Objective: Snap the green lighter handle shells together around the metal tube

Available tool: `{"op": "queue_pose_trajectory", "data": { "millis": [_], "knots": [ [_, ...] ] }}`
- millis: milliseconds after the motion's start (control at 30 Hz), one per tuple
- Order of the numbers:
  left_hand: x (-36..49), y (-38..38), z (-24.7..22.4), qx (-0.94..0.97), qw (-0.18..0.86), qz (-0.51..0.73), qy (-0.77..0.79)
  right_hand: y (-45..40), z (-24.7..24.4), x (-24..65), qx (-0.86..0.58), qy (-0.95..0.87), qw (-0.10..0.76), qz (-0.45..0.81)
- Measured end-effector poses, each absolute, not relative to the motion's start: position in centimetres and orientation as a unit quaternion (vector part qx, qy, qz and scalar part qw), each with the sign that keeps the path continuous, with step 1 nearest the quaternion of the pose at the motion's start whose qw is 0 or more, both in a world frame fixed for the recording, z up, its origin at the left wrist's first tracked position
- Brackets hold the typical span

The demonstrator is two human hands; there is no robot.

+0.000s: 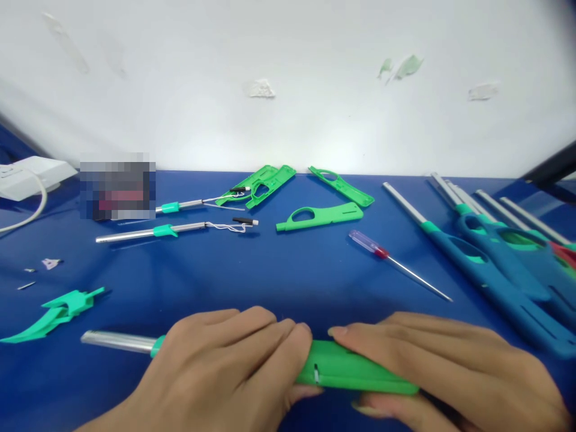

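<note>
A green gas lighter (355, 371) lies across the front of the blue table, held in both hands. My left hand (229, 366) is wrapped over its middle, hiding the trigger area; the metal tube and a teal collar stick out to the left. My right hand (454, 369) grips the handle's right end, thumb below and fingers on top. Between the hands a small slot shows in the green casing. Just beyond lie a screwdriver (380, 252) with a clear and red handle and a loose green casing half (328, 216).
Two tube assemblies with wires (180, 230) lie at the left back, near more green casing halves (265, 183). Several assembled blue lighters (490, 276) are at the right. A teal plastic piece (67, 309) sits at the left. A white wall stands behind.
</note>
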State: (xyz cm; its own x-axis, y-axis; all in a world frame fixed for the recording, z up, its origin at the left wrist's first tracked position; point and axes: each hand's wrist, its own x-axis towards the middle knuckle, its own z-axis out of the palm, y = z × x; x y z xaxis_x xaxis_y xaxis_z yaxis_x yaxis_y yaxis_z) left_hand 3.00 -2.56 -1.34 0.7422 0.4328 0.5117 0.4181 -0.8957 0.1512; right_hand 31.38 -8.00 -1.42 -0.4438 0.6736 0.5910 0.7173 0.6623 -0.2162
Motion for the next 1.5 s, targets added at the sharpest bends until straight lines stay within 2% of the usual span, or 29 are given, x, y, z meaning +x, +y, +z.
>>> {"op": "queue_pose_trajectory", "data": {
  "millis": [100, 200, 433, 667, 800, 933, 1233, 1400, 1500],
  "knots": [
    [3.6, -1.8, -0.8, 0.92, -0.018, 0.32, 0.226, -8.7, -2.4, 31.8, -0.431, -0.84, 0.33, -0.015],
    [3.3, -0.9, -0.3, 0.931, -0.036, 0.278, 0.235, -9.1, -3.3, 33.1, -0.451, -0.835, 0.313, -0.02],
    [2.2, -0.2, -0.1, 0.923, 0.021, 0.302, 0.236, -7.6, -2.5, 33.9, -0.446, -0.845, 0.294, 0.016],
    [3.4, -0.6, -0.6, 0.924, 0.041, 0.307, 0.224, -8.7, -4.0, 34.3, -0.441, -0.853, 0.274, -0.053],
    [2.9, -1.0, -1.0, 0.916, 0.087, 0.337, 0.201, -9.0, -4.1, 34.3, -0.428, -0.858, 0.281, -0.036],
    [2.5, -1.3, -0.9, 0.919, 0.1, 0.307, 0.228, -8.8, -3.6, 33.6, -0.446, -0.838, 0.314, 0.004],
    [3.3, -0.9, -0.7, 0.937, -0.05, 0.269, 0.218, -7.5, -2.4, 32.4, -0.553, -0.746, 0.345, 0.136],
    [3.3, -0.8, -0.2, 0.937, -0.04, 0.27, 0.217, -8.0, -2.4, 33.6, -0.593, -0.704, 0.353, 0.166],
    [3.5, -0.6, 0.0, 0.933, -0.029, 0.279, 0.223, -7.9, -2.0, 33.6, -0.559, -0.742, 0.342, 0.144]
  ]
}}
